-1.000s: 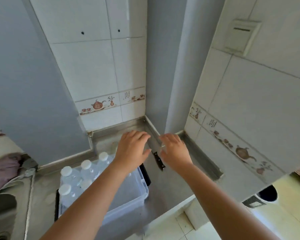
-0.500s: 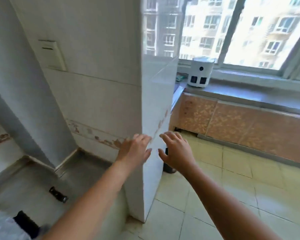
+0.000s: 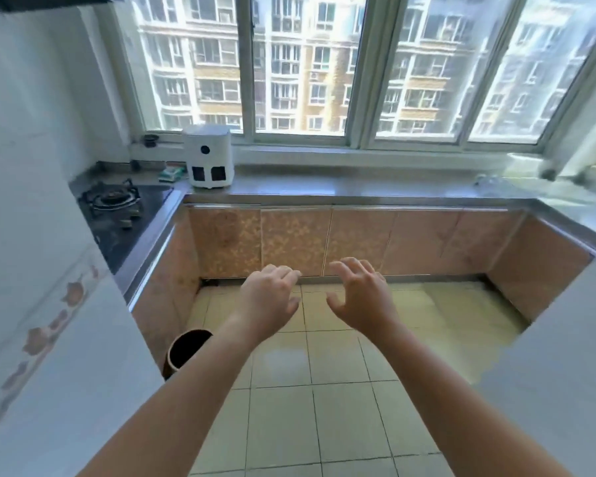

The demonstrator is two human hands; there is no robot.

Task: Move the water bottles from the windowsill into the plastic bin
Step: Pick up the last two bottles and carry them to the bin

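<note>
Two empty hands, left hand (image 3: 269,297) and right hand (image 3: 362,296), fingers spread, face the windowsill (image 3: 375,156). Blurred clear bottles (image 3: 496,182) possibly far right; bin out of view. Fetching remains.

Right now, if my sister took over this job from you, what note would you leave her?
Left hand and right hand: both empty, fingers spread, held out over the floor.
The plastic bin is out of view here. Something clear and blurry sits on the counter at the far right under the window; it may be bottles, but I cannot tell.
Done: nothing I can confirm from this view.
Left: go to the window, pick up any bottles, carry them to the bin.
</note>
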